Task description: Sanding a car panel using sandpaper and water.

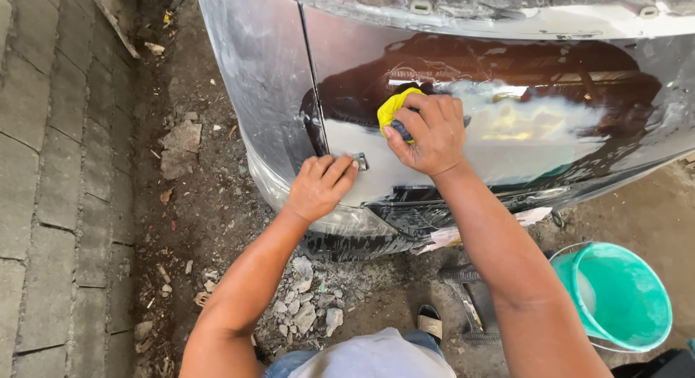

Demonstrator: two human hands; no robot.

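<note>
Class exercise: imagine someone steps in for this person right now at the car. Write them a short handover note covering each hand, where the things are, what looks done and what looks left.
Right hand: closed on a yellow cloth with a dark pad under the fingers, pressed against the car's dark body panel.
Left hand: flat on the panel, braced beside the vertical panel seam, holding nothing.
Teal bucket: on the ground at the right, within reach.
Done: a pale, dull patch spreads to the right of the cloth.
Left: the glossy dark area above and around that patch looks unworked, as far as reflections allow judging.
</note>
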